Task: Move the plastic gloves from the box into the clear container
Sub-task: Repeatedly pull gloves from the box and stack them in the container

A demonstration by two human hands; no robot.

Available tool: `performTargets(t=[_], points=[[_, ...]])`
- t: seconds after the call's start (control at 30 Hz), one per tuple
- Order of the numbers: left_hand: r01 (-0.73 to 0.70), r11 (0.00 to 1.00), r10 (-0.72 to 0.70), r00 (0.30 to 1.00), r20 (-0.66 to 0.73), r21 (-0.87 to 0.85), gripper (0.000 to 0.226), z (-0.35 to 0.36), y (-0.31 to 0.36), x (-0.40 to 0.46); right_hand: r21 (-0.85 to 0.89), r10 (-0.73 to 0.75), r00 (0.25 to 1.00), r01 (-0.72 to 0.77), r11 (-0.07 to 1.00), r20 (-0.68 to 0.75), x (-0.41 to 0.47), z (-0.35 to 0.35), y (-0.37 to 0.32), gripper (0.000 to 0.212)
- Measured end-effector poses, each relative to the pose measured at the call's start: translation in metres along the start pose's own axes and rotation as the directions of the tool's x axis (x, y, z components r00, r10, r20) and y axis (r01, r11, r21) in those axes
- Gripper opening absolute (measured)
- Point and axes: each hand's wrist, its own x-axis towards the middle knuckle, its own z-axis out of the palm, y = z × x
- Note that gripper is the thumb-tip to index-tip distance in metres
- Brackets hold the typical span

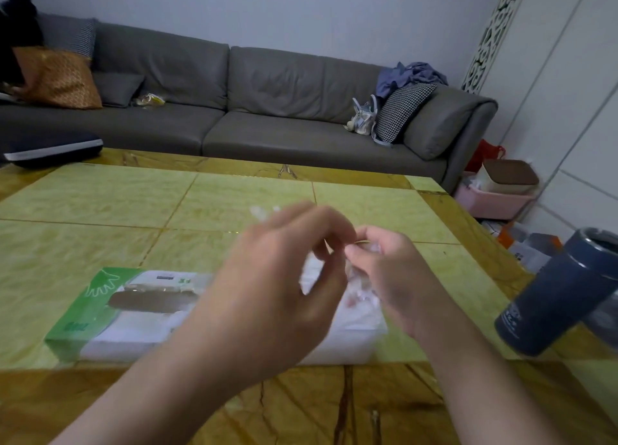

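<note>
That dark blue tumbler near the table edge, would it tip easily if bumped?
Possibly. The dark blue tumbler is tall for its base, so a knock up high might topple it. It stands close to the table edge, so it could fall off. Being round, it would probably roll.

— Premises type?
— Domestic living room: long grey sofa point(234, 110) against the wall, cushions point(57, 78) and crumpled clothing point(409, 76) on it, yellow-green tiled coffee table point(100, 203) in front, pink storage bin point(491, 202) on the floor

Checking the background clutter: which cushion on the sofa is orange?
The orange cushion at the sofa's far left end; the cushion near the right end is black-and-white checked.
</note>
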Motion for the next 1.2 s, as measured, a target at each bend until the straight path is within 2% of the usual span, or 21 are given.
performTargets(t=[0.1, 0.17, 0.23, 0.33, 0.4, 0.53, 0.67, 0.73, 0.83, 0.93, 1.0, 1.07, 1.13, 1.2], points=[[0.199, 0.945, -0.259, 0.941, 0.22, 0.26, 0.027, 0.033, -0.023, -0.007, -0.126, 0.018, 1.0, -0.016, 0.992, 0.011, 0.001, 0.006, 0.004, 0.019], [0.281, 0.881, -0.404, 0.865, 0.298, 0.38, 0.028, 0.043, -0.04, -0.012, -0.209, 0.019, 1.0, -0.024, 0.978, -0.025, 0.003, 0.007, 0.008, 0.016], [0.325, 0.847, -0.479, 0.809, 0.341, 0.421, 0.029, 0.043, -0.049, -0.013, -0.341, -0.02, 0.997, -0.006, 0.94, -0.073, 0.005, 0.004, 0.011, 0.016], [0.326, 0.831, -0.512, 0.765, 0.391, 0.451, 0.037, 0.041, -0.055, -0.009, -0.564, -0.149, 0.979, 0.044, 0.825, -0.142, 0.008, 0.001, 0.017, 0.018], [0.32, 0.83, -0.521, 0.736, 0.431, 0.456, 0.046, 0.043, -0.056, -0.007, -0.686, -0.205, 0.962, 0.024, 0.727, -0.183, 0.011, 0.002, 0.021, 0.02], [0.325, 0.813, -0.559, 0.669, 0.49, 0.484, 0.067, 0.047, -0.059, -0.004, -0.788, -0.249, 0.939, -0.036, 0.615, -0.238, 0.014, 0.005, 0.024, 0.018], [0.324, 0.797, -0.586, 0.616, 0.526, 0.509, 0.073, 0.053, -0.063, 0.003, -0.857, -0.222, 0.944, -0.1, 0.506, -0.242, 0.013, 0.01, 0.026, 0.012], [0.352, 0.791, -0.604, 0.584, 0.542, 0.501, 0.069, 0.055, -0.068, 0.007, -0.892, -0.226, 0.952, -0.091, 0.442, -0.209, 0.013, 0.013, 0.023, 0.028], [0.388, 0.785, -0.615, 0.582, 0.532, 0.483, 0.061, 0.057, -0.076, 0.011, -0.917, -0.292, 0.955, 0.063, 0.394, -0.06, 0.008, 0.019, 0.015, 0.041], [0.372, 0.792, -0.602, 0.608, 0.518, 0.484, 0.055, 0.059, -0.082, 0.013, -0.883, -0.233, 0.966, 0.208, 0.421, 0.116, 0.001, 0.032, 0.01, 0.025], [0.349, 0.807, -0.582, 0.611, 0.537, 0.477, 0.059, 0.059, -0.084, 0.013, -0.842, -0.14, 0.981, 0.185, 0.507, 0.132, -0.002, 0.039, 0.013, 0.01], [0.328, 0.824, -0.557, 0.617, 0.556, 0.461, 0.046, 0.059, -0.086, 0.013, -0.829, -0.036, 0.993, 0.112, 0.548, 0.11, -0.001, 0.042, 0.017, 0.024], [0.323, 0.836, -0.539, 0.637, 0.552, 0.444, 0.03, 0.056, -0.087, 0.012, -0.827, 0.003, 0.998, 0.056, 0.56, 0.07, 0.004, 0.039, 0.022, 0.034], [0.335, 0.849, -0.524, 0.635, 0.568, 0.409, 0.046, 0.05, -0.088, 0.012, -0.847, 0.014, 0.998, 0.043, 0.53, 0.059, 0.006, 0.037, 0.023, 0.035]])
